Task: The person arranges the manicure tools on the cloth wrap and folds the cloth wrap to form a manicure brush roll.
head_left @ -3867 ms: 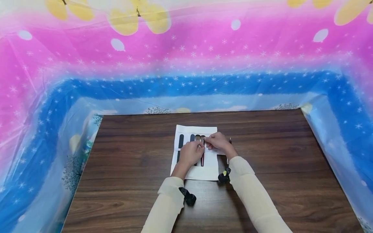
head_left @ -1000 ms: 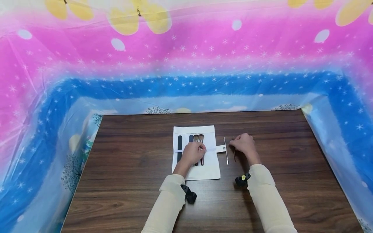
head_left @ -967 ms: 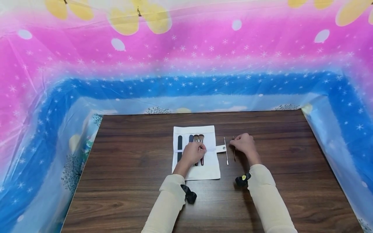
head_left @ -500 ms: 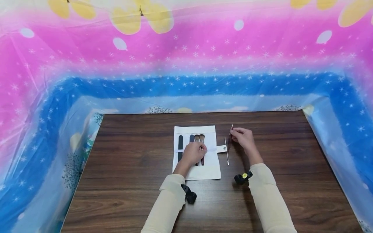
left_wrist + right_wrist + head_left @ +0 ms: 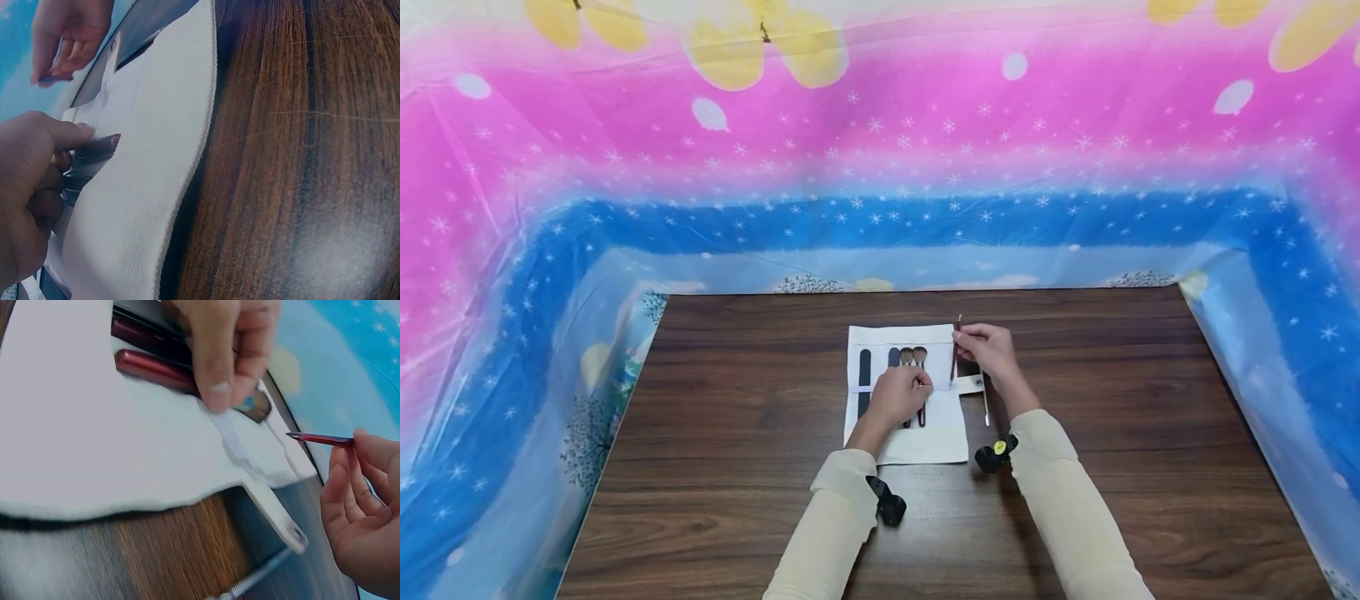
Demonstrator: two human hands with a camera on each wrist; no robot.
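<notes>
A white cloth brush pouch (image 5: 936, 443) lies unfolded on the table. Under its white elastic band (image 5: 232, 442) are two makeup brushes (image 5: 921, 356) with dark-red handles. My left hand (image 5: 897, 396) lies over the brushes and pinches the band between thumb and curled fingers; it hides the middle of the handles. Between thumb and fingertips, my right hand (image 5: 989, 350) holds a thin dark-red stick (image 5: 322, 439) with a pointed end, near upright above the pouch's right edge. What kind of tool the stick is cannot be told.
A black nail file (image 5: 864, 375) and a dark-blue flat file (image 5: 893, 357) sit in the pouch's left part. A strap with a snap (image 5: 968, 384) sticks out right. Beside it lies a thin metal double-ended tool (image 5: 987, 410) on the brown wooden table (image 5: 737, 417).
My right hand went from the brushes to the table at right, picked up the dark-red stick, and has carried it left to the pouch's edge. The left hand stays at the band.
</notes>
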